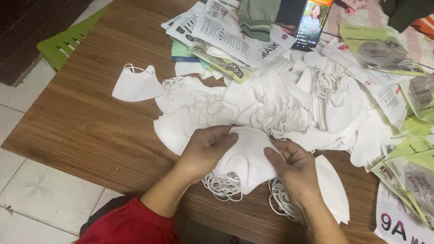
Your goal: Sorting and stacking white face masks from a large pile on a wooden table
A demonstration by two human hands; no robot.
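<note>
— White face mask [249,158], where's it at?
— Near table [91,120] edge, in front of mask pile [287,109]. L hand [202,151] & R hand [295,165] pinch its sides, fingers clamped on it.
— Ear loops [223,186]?
— Dangling under. Lone mask [136,84] sits apart, left; phone [314,17] propped at back.

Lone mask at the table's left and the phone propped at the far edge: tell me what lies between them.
In the head view, printed paper packets lie fanned between the lone mask and the phone.
</note>
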